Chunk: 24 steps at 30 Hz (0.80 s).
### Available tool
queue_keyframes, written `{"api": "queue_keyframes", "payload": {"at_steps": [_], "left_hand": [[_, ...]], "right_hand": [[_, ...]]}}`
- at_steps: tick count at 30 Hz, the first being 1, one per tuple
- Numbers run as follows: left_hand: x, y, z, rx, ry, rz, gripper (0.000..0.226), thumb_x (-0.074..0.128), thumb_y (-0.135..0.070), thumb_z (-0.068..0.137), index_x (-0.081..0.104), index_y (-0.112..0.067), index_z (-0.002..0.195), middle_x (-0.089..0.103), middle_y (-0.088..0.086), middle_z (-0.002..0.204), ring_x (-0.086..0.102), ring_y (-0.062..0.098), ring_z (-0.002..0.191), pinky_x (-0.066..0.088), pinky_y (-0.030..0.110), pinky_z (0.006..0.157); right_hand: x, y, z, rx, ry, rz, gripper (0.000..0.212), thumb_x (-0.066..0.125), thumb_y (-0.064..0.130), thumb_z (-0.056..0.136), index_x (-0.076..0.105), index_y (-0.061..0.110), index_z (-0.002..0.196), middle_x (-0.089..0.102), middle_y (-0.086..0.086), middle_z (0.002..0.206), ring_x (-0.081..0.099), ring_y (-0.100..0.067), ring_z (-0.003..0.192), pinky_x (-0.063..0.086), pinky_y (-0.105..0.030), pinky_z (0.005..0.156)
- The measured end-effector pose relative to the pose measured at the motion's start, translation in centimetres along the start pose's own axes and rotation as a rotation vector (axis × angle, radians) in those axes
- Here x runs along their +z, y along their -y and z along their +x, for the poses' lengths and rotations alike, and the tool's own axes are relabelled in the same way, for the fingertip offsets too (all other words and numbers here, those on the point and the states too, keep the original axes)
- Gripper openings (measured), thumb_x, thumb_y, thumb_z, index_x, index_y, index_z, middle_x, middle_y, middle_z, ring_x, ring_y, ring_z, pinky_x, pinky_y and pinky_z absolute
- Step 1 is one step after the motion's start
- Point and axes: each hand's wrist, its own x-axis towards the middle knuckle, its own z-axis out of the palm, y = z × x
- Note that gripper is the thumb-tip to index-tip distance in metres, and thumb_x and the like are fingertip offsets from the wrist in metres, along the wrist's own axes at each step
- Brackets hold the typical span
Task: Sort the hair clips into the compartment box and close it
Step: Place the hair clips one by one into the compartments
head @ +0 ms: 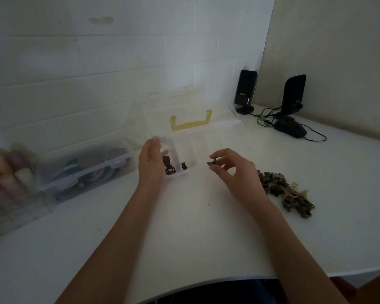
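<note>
A clear compartment box point(192, 148) stands open on the white table, its lid point(184, 110) with a yellow handle leaning back against the wall. Three dark hair clips point(169, 166) lie in its leftmost compartment. My left hand point(150, 163) rests against the box's left end, fingers apart, holding nothing. My right hand point(230, 170) hovers just right of the box's front and pinches one small dark hair clip point(212, 163) between thumb and fingertips. A pile of brown and pale hair clips point(285, 191) lies on the table to the right of that hand.
A closed clear box point(86, 167) with coloured items sits at the left, beside a clear case of coloured rolls point(7, 178). Two black speakers point(246, 91) point(293, 97), a black mouse point(291, 128) and cables stand at the back right. The table's curved front edge point(206, 281) is near me.
</note>
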Motion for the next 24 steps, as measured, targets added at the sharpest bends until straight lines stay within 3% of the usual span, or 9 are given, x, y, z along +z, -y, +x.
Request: {"api": "queue_keyframes", "payload": {"at_steps": [7,12,15,18,21,24], "left_hand": [[0.2,0.1,-0.1,-0.021,0.034,0.000,0.027,0.040,-0.031,0.107,0.060,-0.032,0.088,0.064,0.003,0.112,0.067,0.009,0.088,0.049,0.035,0.090],[0.3,0.0,-0.4,-0.006,0.077,0.010,0.028,0.040,-0.029,0.107,0.063,-0.029,0.092,0.066,0.005,0.116,0.068,0.007,0.089,0.046,0.027,0.082],[0.4,-0.1,-0.5,-0.011,0.076,0.016,0.028,0.039,-0.030,0.107,0.062,-0.030,0.090,0.065,0.004,0.112,0.069,0.014,0.090,0.046,0.029,0.080],[0.6,-0.1,-0.7,-0.008,0.079,0.028,0.029,0.039,-0.031,0.107,0.062,-0.033,0.090,0.066,0.003,0.109,0.070,0.013,0.090,0.046,0.031,0.083],[0.6,-0.1,-0.9,0.000,0.081,0.021,0.029,0.038,-0.031,0.107,0.061,-0.032,0.089,0.065,0.001,0.108,0.068,0.009,0.088,0.047,0.025,0.077],[0.4,-0.2,-0.6,0.003,0.071,-0.008,0.029,0.039,-0.029,0.107,0.062,-0.030,0.089,0.065,0.002,0.112,0.069,0.020,0.100,0.049,0.020,0.077]], "right_hand": [[0.2,-0.1,0.1,-0.054,-0.047,-0.041,0.012,0.070,0.028,0.082,0.065,0.029,0.093,0.064,0.018,0.079,0.056,-0.003,0.079,0.046,-0.025,0.076],[0.2,-0.1,0.2,-0.090,-0.125,-0.077,0.017,0.067,0.022,0.085,0.061,0.026,0.101,0.066,0.013,0.087,0.057,-0.007,0.080,0.048,-0.032,0.078],[0.5,-0.1,0.4,-0.072,-0.164,-0.065,0.018,0.068,0.021,0.084,0.053,0.024,0.093,0.066,0.013,0.089,0.056,-0.010,0.083,0.047,-0.035,0.078],[1.3,-0.3,0.8,-0.120,-0.150,-0.231,0.010,0.068,0.016,0.082,0.060,0.022,0.086,0.064,0.009,0.100,0.052,-0.014,0.097,0.045,-0.040,0.084],[1.5,-0.6,0.9,-0.123,-0.117,-0.285,0.010,0.068,0.014,0.082,0.068,0.021,0.089,0.058,0.005,0.114,0.048,-0.016,0.105,0.041,-0.035,0.086],[0.8,-0.6,0.6,-0.132,-0.177,-0.293,0.013,0.067,0.014,0.083,0.068,0.021,0.094,0.059,0.004,0.109,0.050,-0.016,0.102,0.040,-0.034,0.086]]}}
